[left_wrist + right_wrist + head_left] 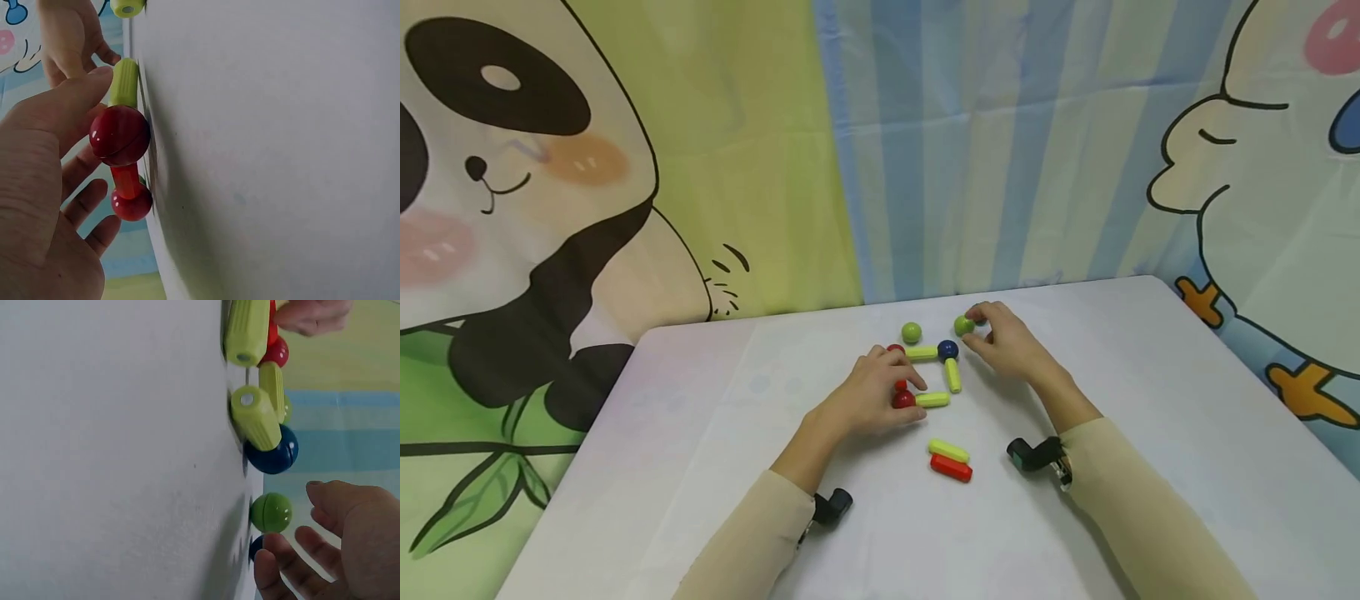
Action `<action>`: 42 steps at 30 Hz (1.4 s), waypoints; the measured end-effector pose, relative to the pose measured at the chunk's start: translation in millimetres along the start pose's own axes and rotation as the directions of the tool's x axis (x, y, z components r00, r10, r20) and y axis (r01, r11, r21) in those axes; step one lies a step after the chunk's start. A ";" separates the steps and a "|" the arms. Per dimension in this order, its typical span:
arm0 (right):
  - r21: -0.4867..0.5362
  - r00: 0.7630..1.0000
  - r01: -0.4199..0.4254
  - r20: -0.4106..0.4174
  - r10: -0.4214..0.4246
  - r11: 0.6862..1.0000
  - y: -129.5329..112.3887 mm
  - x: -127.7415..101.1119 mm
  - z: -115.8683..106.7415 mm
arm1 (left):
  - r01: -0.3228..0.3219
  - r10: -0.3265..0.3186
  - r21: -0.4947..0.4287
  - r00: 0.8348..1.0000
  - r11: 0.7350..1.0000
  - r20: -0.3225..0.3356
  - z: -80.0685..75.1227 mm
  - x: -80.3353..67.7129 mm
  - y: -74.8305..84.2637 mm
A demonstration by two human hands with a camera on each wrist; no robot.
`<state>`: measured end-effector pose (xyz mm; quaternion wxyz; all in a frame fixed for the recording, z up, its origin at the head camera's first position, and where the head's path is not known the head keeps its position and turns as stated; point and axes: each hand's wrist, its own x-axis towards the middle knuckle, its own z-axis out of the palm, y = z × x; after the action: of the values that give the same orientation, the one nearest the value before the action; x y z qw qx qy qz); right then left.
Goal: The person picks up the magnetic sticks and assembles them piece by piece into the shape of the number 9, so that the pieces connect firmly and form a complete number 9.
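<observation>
Nearest the head camera, two loose rods lie side by side on the white table: a red rod and, touching it on the far side, a yellow-green rod. No writing or label can be read on any piece, and no container is in view.

Beyond them sits a flat frame of toy rods and balls. Its near corner is a red ball, joined to a yellow-green rod that runs to the right. From the left wrist view a short red rod links that ball to a second red ball farther off. A blue ball forms the far right corner, with one yellow-green rod running left from it and another running toward the near side.

The left hand lies over the frame's left side, thumb pressed on the near red ball, the other fingers loosely curved beside the red rod.

The right hand pinches a green ball between thumb and fingertips, just beyond the blue ball and not touching it. A small dark blue piece shows beneath those fingers. Another green ball rests alone on the table, left of the held one.
</observation>
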<state>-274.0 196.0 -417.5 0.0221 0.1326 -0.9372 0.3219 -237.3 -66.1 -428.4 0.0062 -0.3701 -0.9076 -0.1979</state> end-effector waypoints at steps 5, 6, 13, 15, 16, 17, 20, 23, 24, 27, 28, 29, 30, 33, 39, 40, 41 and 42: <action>-0.032 0.999 0.015 -0.047 -0.016 0.999 15.1 3.1 -3.6 | 0.003 -0.003 0.002 1.000 1.000 0.028 3.5 0.3 4.1; -0.041 0.999 0.013 -0.045 -0.015 0.999 17.8 3.5 -4.5 | 0.004 -0.004 0.001 0.999 1.000 0.034 4.3 0.1 4.4; -0.077 1.000 0.007 0.004 -0.006 0.997 22.5 12.4 -11.3 | 0.013 -0.013 -0.004 1.000 1.000 0.016 -0.8 -2.1 5.3; -0.079 1.000 0.001 0.030 0.002 0.997 20.9 15.5 -12.8 | 0.017 -0.017 -0.008 1.000 1.000 0.008 -2.8 -1.6 5.2; -0.081 0.999 -0.002 0.040 0.005 0.997 20.5 16.7 -13.7 | 0.021 -0.021 -0.015 1.000 1.000 0.007 -3.2 -1.0 5.2; -0.087 0.999 -0.002 0.048 0.007 0.996 20.4 17.5 -14.8 | 0.025 -0.025 -0.027 1.000 0.999 0.009 -3.0 -0.3 5.2; -0.107 0.998 -0.007 0.055 0.013 0.994 22.1 18.7 -18.4 | 0.039 -0.038 -0.063 0.999 0.997 0.021 -0.1 3.1 6.4; -0.118 0.999 -0.014 0.048 0.020 0.993 27.0 17.8 -19.6 | 0.046 -0.044 -0.078 0.999 0.996 0.031 4.4 6.6 8.9; -0.123 0.999 -0.018 0.047 0.024 0.992 28.8 17.1 -19.1 | 0.046 -0.044 -0.068 0.998 0.997 0.034 5.7 7.6 9.5; -0.151 0.998 -0.030 0.050 0.038 0.988 32.9 14.1 -16.3 | 0.046 -0.044 -0.038 0.998 0.998 0.039 7.0 10.4 11.1; -0.157 0.998 -0.037 0.050 0.045 0.987 33.5 12.9 -15.5 | 0.049 -0.048 -0.025 0.998 0.998 0.041 6.9 11.2 11.2; -0.165 0.997 -0.039 0.053 0.048 0.986 33.9 11.8 -15.1 | 0.049 -0.048 -0.017 0.998 0.999 0.041 6.7 12.1 11.4; -0.172 0.997 -0.041 0.057 0.051 0.984 34.4 10.7 -15.1 | 0.048 -0.048 -0.006 0.998 0.999 0.042 6.6 13.1 11.5; -0.176 0.996 -0.041 0.065 0.053 0.984 34.1 6.6 -16.1 | 0.048 -0.049 0.017 0.998 0.999 0.037 6.9 15.5 12.4; -0.181 0.991 -0.023 0.126 0.047 0.983 30.7 -6.7 -21.5 | 0.065 -0.066 0.032 0.996 0.997 0.057 8.3 15.8 13.3; -0.185 0.989 -0.025 0.138 0.051 0.982 29.7 -8.9 -23.1 | 0.068 -0.070 0.030 0.996 0.997 0.061 8.1 15.4 12.9; -0.186 0.987 -0.032 0.150 0.060 0.982 28.4 -11.3 -24.6 | 0.073 -0.074 0.027 0.995 0.997 0.064 7.6 15.0 12.2; -0.186 0.985 -0.034 0.161 0.065 0.982 27.3 -13.4 -25.9 | 0.078 -0.080 0.024 0.995 0.997 0.067 7.0 14.3 11.5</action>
<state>-269.5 235.6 -415.0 -0.0523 0.1329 -0.9644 0.2227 -239.0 -46.5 -428.5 -0.0285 -0.3404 -0.9233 -0.1756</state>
